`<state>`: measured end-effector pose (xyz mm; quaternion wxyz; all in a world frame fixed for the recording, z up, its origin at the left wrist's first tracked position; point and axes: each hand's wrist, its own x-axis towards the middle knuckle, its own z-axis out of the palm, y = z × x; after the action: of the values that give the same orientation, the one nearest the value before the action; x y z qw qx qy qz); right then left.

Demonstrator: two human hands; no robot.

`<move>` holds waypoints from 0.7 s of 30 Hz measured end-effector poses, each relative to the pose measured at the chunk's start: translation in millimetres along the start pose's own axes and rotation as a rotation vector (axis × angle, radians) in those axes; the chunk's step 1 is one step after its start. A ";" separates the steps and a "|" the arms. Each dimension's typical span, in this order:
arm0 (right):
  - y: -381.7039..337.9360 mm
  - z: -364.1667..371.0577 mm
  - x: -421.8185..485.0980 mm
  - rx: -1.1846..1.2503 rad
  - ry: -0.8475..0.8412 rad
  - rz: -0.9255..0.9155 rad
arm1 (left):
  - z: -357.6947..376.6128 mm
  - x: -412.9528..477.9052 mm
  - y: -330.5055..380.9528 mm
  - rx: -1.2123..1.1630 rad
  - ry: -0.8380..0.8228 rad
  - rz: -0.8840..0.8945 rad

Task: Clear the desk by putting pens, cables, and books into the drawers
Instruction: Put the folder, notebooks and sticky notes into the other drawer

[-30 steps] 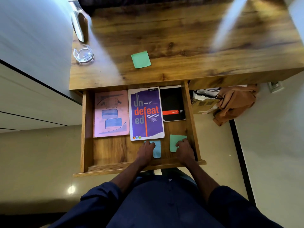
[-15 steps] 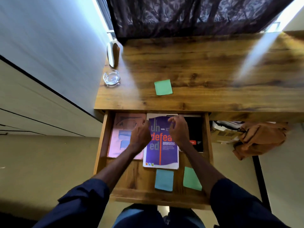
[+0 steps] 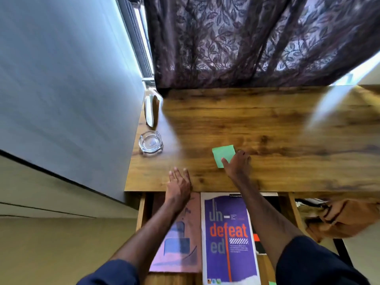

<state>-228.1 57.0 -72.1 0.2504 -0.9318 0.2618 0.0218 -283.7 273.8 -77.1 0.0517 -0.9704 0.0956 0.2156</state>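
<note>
A green sticky-note pad (image 3: 223, 154) lies on the wooden desk top (image 3: 267, 124). My right hand (image 3: 237, 164) rests on the pad's near right corner, thumb and fingers pinching its edge. My left hand (image 3: 178, 186) lies flat with fingers spread at the desk's front edge, holding nothing. Below, the open drawer (image 3: 141, 210) holds a pink book (image 3: 181, 239), a purple book with orange lettering (image 3: 228, 237) and a black book (image 3: 260, 241) mostly hidden under my right forearm.
A glass ashtray (image 3: 150, 142) and an upright white-and-brown object (image 3: 151, 110) stand at the desk's left edge by the wall. A dark patterned curtain (image 3: 257, 42) hangs behind the desk. A brown cloth (image 3: 341, 219) lies to the right of the drawer.
Both hands have left the drawer and come up onto the desk top. The right hand has reached the green pad. The camera has tilted upward, showing the curtain.
</note>
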 end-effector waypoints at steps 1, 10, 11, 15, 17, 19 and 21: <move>-4.7 4.1 3.1 -0.036 -0.008 0.036 | 0.2 -0.1 1.0 0.003 0.006 -0.005; -10.3 11.4 -19.3 0.013 -0.169 0.162 | 1.1 -3.1 -1.0 -0.006 0.038 0.012; -10.2 9.4 -29.4 0.011 -0.182 0.164 | 1.4 -3.4 -1.4 -0.003 0.042 0.015; -3.6 11.7 -58.5 0.037 -0.191 0.174 | 5.2 -1.1 -2.2 -0.014 0.076 0.017; -3.4 12.1 -73.1 0.048 -0.186 0.161 | 5.7 -0.9 -2.3 -0.017 0.077 0.029; 1.4 13.3 -87.7 0.127 -0.206 0.147 | 6.8 2.5 -4.5 -0.027 0.066 0.043; 6.1 8.8 -108.3 0.209 -0.216 0.151 | 10.4 5.1 -10.7 -0.015 0.069 0.079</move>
<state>-323.7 108.3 -63.9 0.3705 -0.8706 0.3033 0.1133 -281.2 285.0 -88.1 0.0324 -0.9731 0.1338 0.1846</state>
